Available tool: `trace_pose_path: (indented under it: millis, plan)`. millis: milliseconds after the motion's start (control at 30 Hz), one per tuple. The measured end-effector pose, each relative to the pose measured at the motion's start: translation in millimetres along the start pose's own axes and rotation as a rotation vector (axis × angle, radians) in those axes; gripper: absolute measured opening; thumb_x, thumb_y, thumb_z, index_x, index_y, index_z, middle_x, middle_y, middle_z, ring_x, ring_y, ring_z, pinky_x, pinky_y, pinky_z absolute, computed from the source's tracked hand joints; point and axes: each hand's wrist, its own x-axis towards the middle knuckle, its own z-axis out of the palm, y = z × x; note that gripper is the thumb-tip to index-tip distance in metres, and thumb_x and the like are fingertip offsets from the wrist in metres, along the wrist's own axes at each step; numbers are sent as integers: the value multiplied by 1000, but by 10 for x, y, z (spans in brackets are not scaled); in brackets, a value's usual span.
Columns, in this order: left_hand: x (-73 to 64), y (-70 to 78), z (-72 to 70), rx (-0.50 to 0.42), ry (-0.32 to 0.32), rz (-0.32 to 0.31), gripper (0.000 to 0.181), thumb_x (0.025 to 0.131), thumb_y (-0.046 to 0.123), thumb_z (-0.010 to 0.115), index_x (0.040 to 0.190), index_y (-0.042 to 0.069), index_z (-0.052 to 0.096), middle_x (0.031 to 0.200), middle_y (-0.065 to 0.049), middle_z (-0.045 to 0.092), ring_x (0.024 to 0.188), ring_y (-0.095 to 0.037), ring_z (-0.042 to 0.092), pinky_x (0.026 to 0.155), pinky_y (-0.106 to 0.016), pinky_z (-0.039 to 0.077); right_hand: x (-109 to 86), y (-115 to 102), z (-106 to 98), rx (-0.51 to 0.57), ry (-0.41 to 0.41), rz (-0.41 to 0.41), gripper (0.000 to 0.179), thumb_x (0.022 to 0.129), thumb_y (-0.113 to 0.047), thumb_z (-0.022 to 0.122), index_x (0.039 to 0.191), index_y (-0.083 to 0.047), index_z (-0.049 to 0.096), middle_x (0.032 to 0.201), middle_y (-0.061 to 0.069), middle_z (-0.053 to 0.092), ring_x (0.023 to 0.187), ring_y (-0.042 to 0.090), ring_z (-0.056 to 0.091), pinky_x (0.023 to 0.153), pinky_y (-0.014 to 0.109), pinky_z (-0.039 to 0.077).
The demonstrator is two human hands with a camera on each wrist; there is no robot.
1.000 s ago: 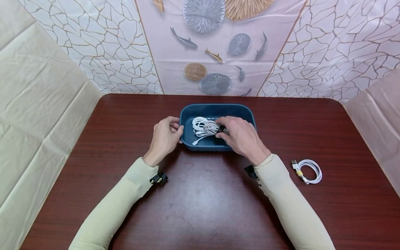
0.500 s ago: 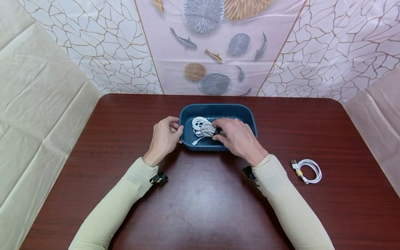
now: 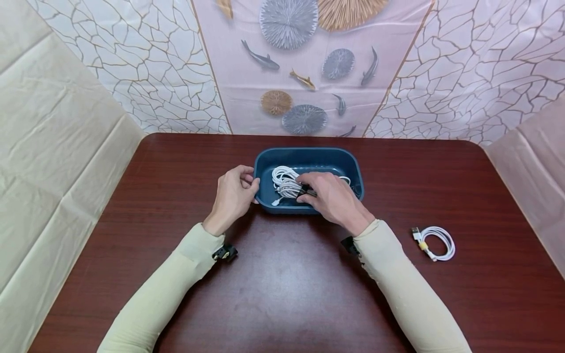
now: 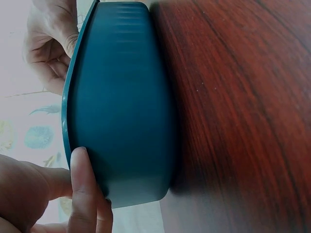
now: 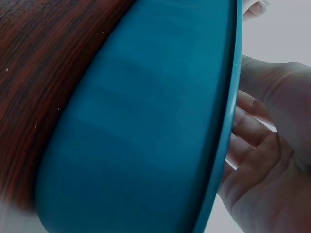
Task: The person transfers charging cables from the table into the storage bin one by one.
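Note:
In the head view a dark blue plastic bin [image 3: 309,210] stands near the table's back edge. My left hand [image 3: 234,193] pinches its left rim, a finger lying against the outer wall in the left wrist view. Inside the bin, my right hand [image 3: 331,193] holds a bundle of grey-white charging cables [image 3: 288,188] by its black tie. A coiled white cable [image 3: 282,172] lies under and behind that bundle. Part of another white cable [image 3: 346,180] shows right of my hand. The right wrist view shows the bin's outer wall [image 5: 146,111] and my curled fingers beyond the rim.
One coiled white USB cable [image 3: 439,242] with a yellow tie lies on the brown table [image 3: 282,294], right of my right forearm. A patterned cloth [image 3: 304,73] hangs behind the table, with pale cloth at both sides.
My right hand has shifted slightly left and toward me inside the bin, with the cable bundle in its grip. A white cable now shows to its right. The left hand stays put.

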Motion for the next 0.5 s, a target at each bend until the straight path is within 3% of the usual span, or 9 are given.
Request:
trace_pose_path:
  millis: [500]
  plan:
    - [1,-2,-1,-10,-2,3,32,98,10,66,127,-5,64,98,-15,68,58,-14,69,53,-23,61,23,38,51,73,-23,-41,34,89,-18,79,122,-11,73,112,5,76,101,18,71,87,39,61]
